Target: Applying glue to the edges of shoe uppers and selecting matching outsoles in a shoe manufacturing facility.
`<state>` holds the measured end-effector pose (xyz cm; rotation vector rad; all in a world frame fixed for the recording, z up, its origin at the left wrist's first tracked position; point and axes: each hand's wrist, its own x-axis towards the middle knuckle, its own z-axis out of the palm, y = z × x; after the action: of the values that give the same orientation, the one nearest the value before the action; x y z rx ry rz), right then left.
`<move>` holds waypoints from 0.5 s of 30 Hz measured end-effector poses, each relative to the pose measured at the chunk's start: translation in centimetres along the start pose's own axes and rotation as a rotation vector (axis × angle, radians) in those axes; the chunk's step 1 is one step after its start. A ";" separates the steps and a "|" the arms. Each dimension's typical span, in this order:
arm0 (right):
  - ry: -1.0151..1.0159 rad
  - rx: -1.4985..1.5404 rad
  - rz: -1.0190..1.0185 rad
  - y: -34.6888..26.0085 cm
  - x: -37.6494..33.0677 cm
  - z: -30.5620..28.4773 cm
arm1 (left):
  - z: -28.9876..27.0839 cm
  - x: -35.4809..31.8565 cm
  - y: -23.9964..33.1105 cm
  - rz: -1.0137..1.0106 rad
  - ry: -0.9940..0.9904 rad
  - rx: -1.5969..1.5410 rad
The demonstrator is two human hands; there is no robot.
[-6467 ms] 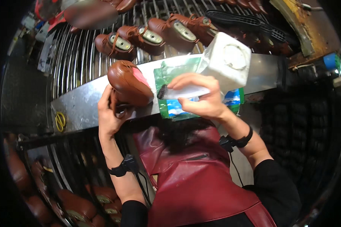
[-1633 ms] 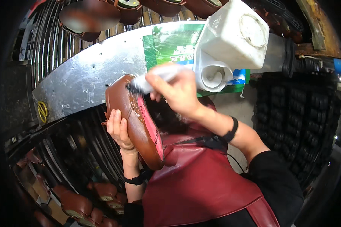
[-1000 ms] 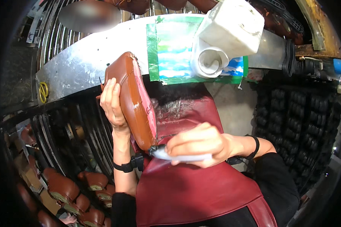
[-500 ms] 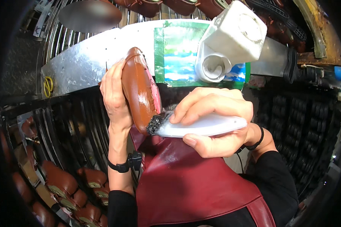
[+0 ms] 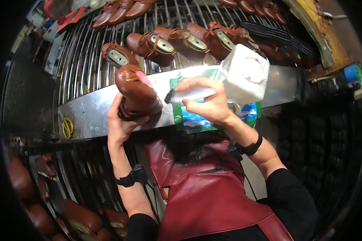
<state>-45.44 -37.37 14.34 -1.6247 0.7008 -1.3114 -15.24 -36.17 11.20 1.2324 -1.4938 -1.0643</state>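
My left hand [image 5: 120, 122] grips a brown leather shoe [image 5: 136, 93] from below, holding it upright above the metal shelf [image 5: 88, 114]. A pink lining shows at the shoe's top. My right hand [image 5: 207, 105] holds a white-handled brush [image 5: 185, 95] with dark bristles, its head just right of the shoe and nearly touching it. A white plastic jug [image 5: 245, 74] stands on a green and blue sheet [image 5: 197, 120] right behind my right hand.
Several brown shoes [image 5: 165, 40] lie on a wire rack [image 5: 80, 60] beyond the shelf. More brown shoes [image 5: 80, 219] sit on racks at lower left. A yellow loop [image 5: 67, 127] lies on the shelf's left end. I wear a dark red apron [image 5: 205, 197].
I have lifted the shoe from over my lap back up to the shelf and turned it upright. My right hand with the brush rose from my lap to beside the shoe.
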 end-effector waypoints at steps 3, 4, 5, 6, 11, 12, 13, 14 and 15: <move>0.301 0.008 0.252 0.4 -4.2 -0.2 | 0.4 -0.7 -4.1 -0.108 0.223 -0.408; 0.429 0.090 0.338 -0.8 -5.4 -0.2 | 0.4 -1.5 -3.3 -0.138 0.242 -0.348; 0.535 0.069 0.310 -2.0 -6.7 -0.4 | 0.0 -3.4 -4.0 0.019 0.209 -0.419; 0.605 0.032 0.253 -2.0 -8.6 -1.5 | 0.5 -4.4 -1.9 -0.002 0.146 -0.446; 0.762 -0.276 0.260 -0.5 -12.8 -2.5 | 3.6 -11.4 -3.2 -0.065 0.146 -0.577; 0.761 -0.294 0.300 0.2 -12.8 -2.4 | 4.3 -12.3 -3.6 -0.118 0.177 -0.557; 0.837 -0.209 0.381 -0.3 -12.5 -1.9 | 4.7 -12.6 -3.4 -0.173 0.144 -0.515; 0.835 -0.194 0.387 -0.7 -12.5 -1.9 | 5.1 -13.2 -3.6 -0.211 0.135 -0.510; 0.885 0.021 0.466 -1.1 -12.4 -2.2 | 5.4 -13.4 -3.4 -0.212 0.107 -0.472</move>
<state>-51.11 -26.94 9.85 -0.7173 1.4723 -1.6350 -18.42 -22.99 5.16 1.1006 -0.9678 -1.3736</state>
